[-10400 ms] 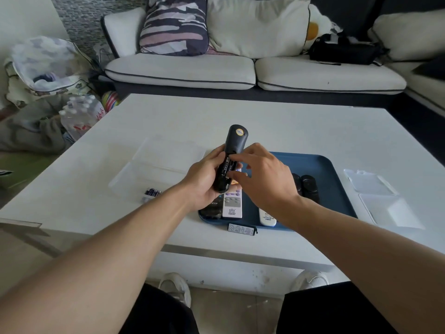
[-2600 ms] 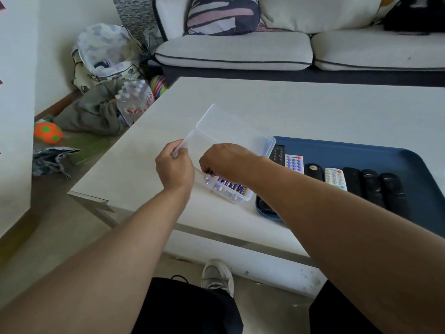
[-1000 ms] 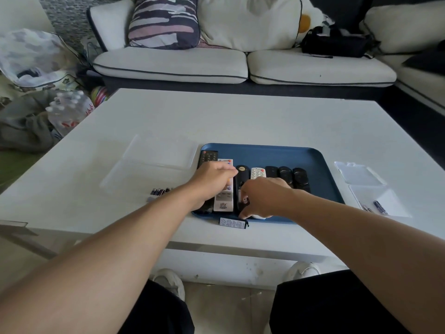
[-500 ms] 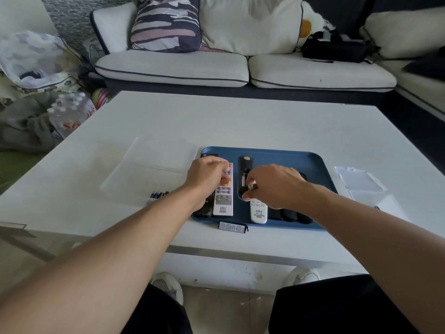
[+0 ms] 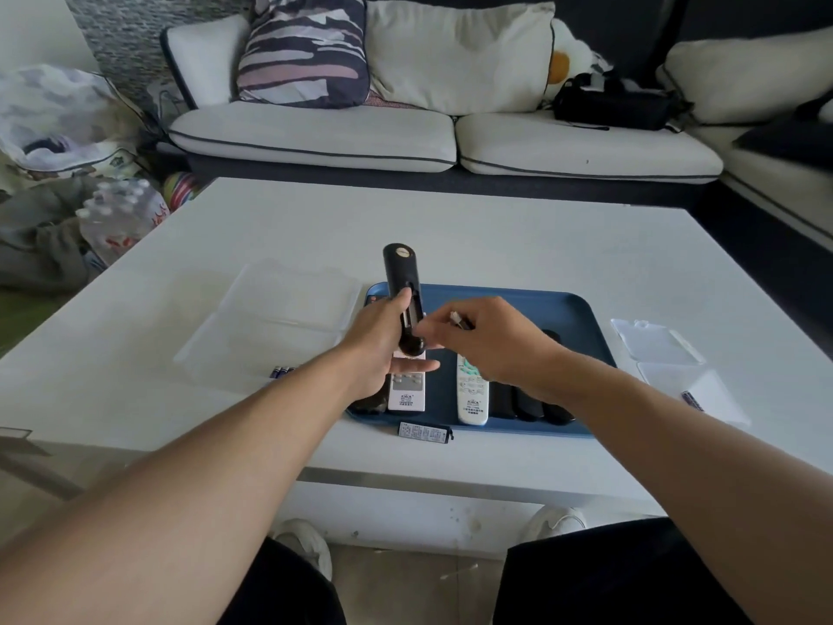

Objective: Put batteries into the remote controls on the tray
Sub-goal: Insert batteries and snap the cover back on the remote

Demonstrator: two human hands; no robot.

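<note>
The black remote (image 5: 402, 294) has come up off the tray (image 5: 568, 309) since half a second ago, so loading can begin. The left hand (image 5: 383, 342) grips it, back open. Just beside it, the right hand (image 5: 487, 340) pinches what looks like a battery (image 5: 459, 319).

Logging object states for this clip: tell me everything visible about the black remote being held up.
The black remote is long, slim and looks like glossy plastic, with a rounded top end bearing a small round pale sticker. It is held nearly upright above the left end of the blue tray, back side to the camera, its battery bay open with no cover on. The left hand grips its lower half. The right hand, pinching a battery, is beside the bay; whether it touches the remote is unclear.
</note>
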